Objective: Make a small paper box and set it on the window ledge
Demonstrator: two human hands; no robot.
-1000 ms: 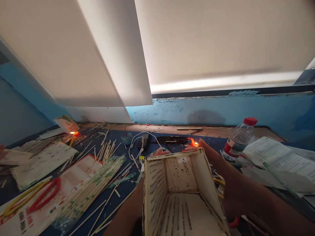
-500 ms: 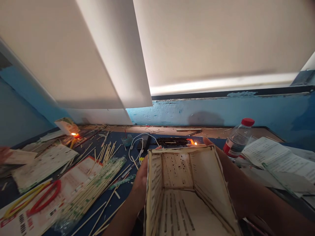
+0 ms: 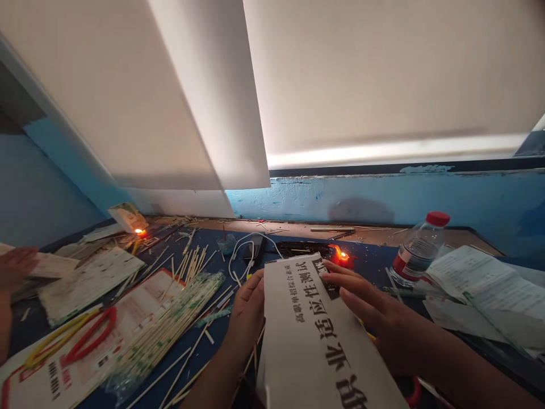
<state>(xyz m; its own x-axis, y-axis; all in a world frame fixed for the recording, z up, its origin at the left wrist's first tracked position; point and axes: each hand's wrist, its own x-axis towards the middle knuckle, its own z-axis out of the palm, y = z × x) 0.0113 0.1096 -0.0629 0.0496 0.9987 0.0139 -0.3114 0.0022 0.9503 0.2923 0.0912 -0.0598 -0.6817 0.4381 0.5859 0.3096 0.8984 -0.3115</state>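
Where the printed box [image 3: 313,341] is: between your two hands, its lettered face up toward you.
Left hand [image 3: 247,307]: half curled, holding the box's left side; you cannot tell where the thumb is.
Right hand [image 3: 378,318]: partly open, fingers touching the far right part of the lettered face; you cannot tell whether it grips.
Lit candle [image 3: 343,258]: just beyond your right fingertips.
Bottle [image 3: 415,255]: upright, beyond and right of your right hand.
Stick bundle [image 3: 183,324]: left of your left hand, in clear wrapping.
Another person's hand [image 3: 19,264]: well left of yours, blurred.
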